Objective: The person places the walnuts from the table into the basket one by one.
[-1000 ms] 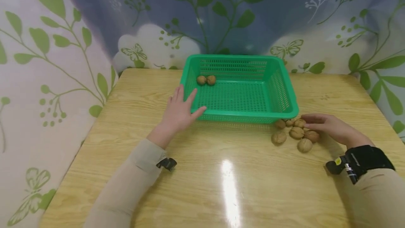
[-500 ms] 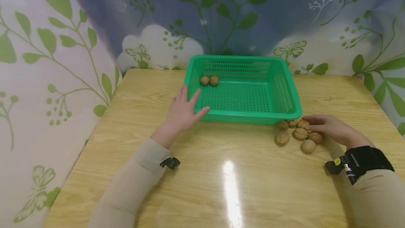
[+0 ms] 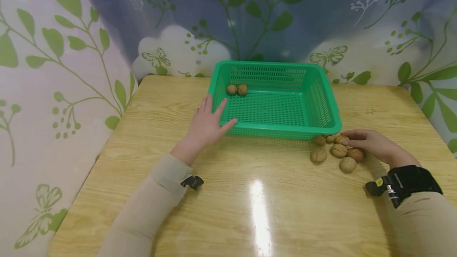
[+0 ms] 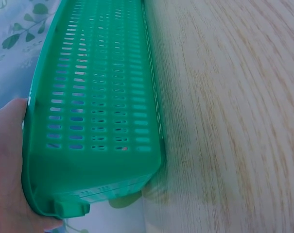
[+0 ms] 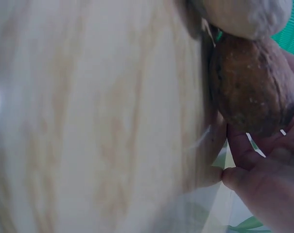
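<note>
The tabletop [image 3: 221, 193] before the green basket [image 3: 271, 129] leaves passing room, but walnuts [image 3: 338, 150] crowd its near right corner.

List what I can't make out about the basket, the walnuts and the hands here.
Head view: how many round brown walnuts lie at the corner of the green slotted plastic basket; its rim overlaps the rear ones.
Right wrist view: some fingertips of the right hand, hidden behind the dark brown walnut.
Left wrist view: much of the left hand, cut off by the left edge.
Left wrist view: the basket's inside, mostly hidden by its wall.
</note>
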A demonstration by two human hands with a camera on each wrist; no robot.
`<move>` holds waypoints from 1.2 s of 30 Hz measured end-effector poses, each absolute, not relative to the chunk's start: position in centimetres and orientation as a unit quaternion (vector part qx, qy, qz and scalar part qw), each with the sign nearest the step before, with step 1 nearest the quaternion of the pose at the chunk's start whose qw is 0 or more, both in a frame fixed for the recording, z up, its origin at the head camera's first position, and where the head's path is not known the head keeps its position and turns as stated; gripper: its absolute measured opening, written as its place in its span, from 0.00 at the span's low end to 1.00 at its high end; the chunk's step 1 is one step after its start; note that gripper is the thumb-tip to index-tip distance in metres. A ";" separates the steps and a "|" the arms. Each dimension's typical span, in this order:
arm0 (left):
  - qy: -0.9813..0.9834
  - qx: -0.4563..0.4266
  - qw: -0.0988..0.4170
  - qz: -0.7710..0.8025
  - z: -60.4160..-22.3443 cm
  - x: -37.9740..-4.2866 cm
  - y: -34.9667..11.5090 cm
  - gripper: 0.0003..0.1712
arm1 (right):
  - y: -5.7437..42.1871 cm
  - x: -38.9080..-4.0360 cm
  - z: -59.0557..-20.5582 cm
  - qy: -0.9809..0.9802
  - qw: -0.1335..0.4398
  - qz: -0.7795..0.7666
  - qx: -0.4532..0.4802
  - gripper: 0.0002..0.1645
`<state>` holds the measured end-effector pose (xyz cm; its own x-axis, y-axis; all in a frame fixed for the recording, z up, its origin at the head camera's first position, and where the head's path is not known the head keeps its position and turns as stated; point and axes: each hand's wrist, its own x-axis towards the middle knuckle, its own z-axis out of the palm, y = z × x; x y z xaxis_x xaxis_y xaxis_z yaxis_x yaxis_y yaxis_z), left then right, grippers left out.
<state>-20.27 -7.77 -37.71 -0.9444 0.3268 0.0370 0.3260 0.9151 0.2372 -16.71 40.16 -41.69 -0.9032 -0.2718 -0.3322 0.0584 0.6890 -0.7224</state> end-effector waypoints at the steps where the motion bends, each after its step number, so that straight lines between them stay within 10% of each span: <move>1: 0.979 0.166 0.003 0.119 -37.7 -20.3 -7.8 0.47 | 40.2 -16.7 -41.7 0.895 0.211 -0.389 -0.059 0.35; 36: 0.977 0.165 0.011 0.133 -37.5 -20.1 -7.8 0.47 | 35.8 -19.1 -31.6 0.895 0.122 -0.428 -0.009 0.44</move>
<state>-20.10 -7.81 -37.55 -0.9455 0.3249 0.0219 0.3190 0.9106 0.2629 -19.09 35.80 -31.56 -0.9701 -0.1208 -0.2103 0.0880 0.6329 -0.7692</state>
